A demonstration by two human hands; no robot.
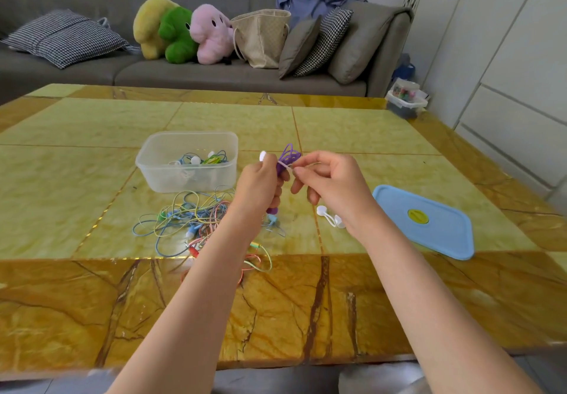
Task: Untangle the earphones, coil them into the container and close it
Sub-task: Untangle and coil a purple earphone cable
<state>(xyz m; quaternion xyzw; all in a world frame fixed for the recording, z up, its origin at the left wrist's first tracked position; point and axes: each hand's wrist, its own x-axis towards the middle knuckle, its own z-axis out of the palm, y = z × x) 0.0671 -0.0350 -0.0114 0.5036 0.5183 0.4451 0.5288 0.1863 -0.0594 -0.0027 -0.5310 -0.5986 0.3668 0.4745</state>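
Glossy marble-look table [368, 123], clear plastic container [159, 176], matt blue lid [445, 234].

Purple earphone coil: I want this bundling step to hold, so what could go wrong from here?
The purple coil is held in the air by the left hand while the right hand works a white tie around it; a slip could spring the loops open. Dropped, it might land in the tangled earphones below and snag again.
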